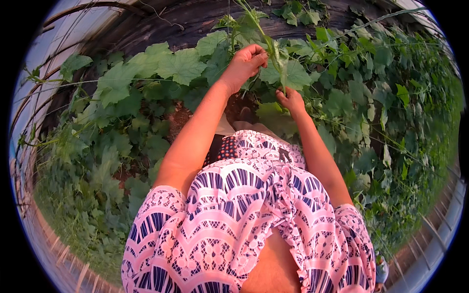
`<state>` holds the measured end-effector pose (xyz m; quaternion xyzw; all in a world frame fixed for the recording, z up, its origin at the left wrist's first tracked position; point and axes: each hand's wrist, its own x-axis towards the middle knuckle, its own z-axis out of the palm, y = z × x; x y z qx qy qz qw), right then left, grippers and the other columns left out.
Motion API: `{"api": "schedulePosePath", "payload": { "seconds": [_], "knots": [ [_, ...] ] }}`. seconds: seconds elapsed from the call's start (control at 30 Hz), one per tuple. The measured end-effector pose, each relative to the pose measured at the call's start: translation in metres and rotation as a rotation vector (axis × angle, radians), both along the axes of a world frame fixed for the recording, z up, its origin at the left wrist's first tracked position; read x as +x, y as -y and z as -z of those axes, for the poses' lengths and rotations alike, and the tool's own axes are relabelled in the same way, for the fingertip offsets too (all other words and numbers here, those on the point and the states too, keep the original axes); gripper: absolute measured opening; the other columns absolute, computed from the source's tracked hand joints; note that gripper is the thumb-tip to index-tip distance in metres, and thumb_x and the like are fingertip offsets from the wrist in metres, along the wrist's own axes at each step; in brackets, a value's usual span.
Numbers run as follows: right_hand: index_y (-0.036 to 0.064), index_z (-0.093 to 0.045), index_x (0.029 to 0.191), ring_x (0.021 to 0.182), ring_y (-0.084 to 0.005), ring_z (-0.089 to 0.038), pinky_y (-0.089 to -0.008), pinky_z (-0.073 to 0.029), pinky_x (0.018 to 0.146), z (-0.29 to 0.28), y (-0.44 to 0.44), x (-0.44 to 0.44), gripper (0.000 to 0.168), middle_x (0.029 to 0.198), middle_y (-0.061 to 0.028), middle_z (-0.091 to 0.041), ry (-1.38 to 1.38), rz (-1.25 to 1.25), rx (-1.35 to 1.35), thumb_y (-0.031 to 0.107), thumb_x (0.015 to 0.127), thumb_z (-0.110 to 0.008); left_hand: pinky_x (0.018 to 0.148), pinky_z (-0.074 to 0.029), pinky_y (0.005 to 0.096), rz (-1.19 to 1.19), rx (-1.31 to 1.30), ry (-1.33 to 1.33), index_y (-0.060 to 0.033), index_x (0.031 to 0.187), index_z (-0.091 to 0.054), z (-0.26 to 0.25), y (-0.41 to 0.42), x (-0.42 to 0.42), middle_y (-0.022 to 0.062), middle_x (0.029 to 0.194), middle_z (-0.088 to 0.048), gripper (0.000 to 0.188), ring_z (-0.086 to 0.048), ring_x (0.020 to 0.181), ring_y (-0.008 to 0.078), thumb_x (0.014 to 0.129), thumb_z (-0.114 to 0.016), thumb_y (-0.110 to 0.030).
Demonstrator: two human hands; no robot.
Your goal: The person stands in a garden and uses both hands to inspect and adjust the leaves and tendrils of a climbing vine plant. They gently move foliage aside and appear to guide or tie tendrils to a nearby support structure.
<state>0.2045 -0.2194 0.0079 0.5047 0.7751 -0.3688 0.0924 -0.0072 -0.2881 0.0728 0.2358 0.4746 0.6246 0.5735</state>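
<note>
A climbing vine stem (pixel 261 27) with broad lobed leaves runs down from the top of the view to my hands. My left hand (pixel 247 64) has its thumb and fingers pinched together against the stem, near a pale green folded leaf or shoot (pixel 281 64). Lower and to the right, the fingertips of my right hand (pixel 291 100) hold the lower end of that pale green piece. A broad green leaf (pixel 298 75) spreads just behind it. The exact grip of the left fingertips is partly hidden by the hand itself.
Dense vine foliage (pixel 366 95) stands on both sides. A thin string (pixel 370 23) crosses at upper right, and another string (pixel 110 80) at left. Dark plastic sheeting (pixel 198 25) lies beyond the leaves. Bare soil (pixel 179 119) shows below. Curved greenhouse poles (pixel 91 5) arch at upper left.
</note>
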Motion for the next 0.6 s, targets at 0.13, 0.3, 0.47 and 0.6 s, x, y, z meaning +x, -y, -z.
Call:
{"api": "schedulePosePath", "payload": {
  "seconds": [0.13,0.3,0.47,0.6],
  "knots": [
    [0.012,-0.064,0.097,0.086,-0.034,-0.061,-0.0417,-0.048,0.073,-0.005,-0.001,-0.001,0.035,0.084,-0.0151,-0.064,-0.133,-0.023,0.176,0.042,0.081,-0.054,0.06,-0.045,0.0299,0.107,-0.086,-0.678,-0.0045,0.088,-0.062,-0.021,0.009,-0.004,0.0052,0.074,-0.063,0.016,-0.059,0.066,0.0173,0.082,-0.058,-0.019],
    [0.009,-0.063,0.094,0.076,-0.0299,-0.062,-0.0395,-0.047,0.068,-0.013,-0.006,-0.02,0.024,0.082,-0.0157,-0.064,-0.154,-0.144,0.309,0.029,0.085,-0.053,0.063,-0.045,0.0307,0.245,-0.173,-0.916,-0.0024,0.088,-0.061,-0.026,0.023,0.008,0.0088,0.074,-0.063,0.016,-0.058,0.066,0.0191,0.08,-0.06,-0.016],
    [0.012,-0.061,0.098,0.08,-0.0335,-0.061,-0.0435,-0.046,0.07,-0.021,-0.014,-0.022,0.027,0.088,-0.0151,-0.064,-0.313,-0.176,0.183,0.035,0.087,-0.051,0.065,-0.045,0.0303,0.008,-0.001,-1.046,-0.0037,0.09,-0.062,-0.04,0.017,0.023,0.007,0.078,-0.062,0.017,-0.058,0.068,0.0171,0.081,-0.062,-0.018],
    [0.008,-0.062,0.096,0.085,-0.034,-0.061,-0.0419,-0.047,0.072,-0.01,-0.016,-0.017,0.028,0.089,-0.0161,-0.065,-0.392,-0.104,0.143,0.033,0.083,-0.056,0.067,-0.045,0.0306,-0.024,0.302,-1.073,-0.0039,0.093,-0.063,-0.052,0.016,0.035,0.0076,0.079,-0.062,0.02,-0.058,0.07,0.0181,0.081,-0.064,-0.02]
  ]
}}
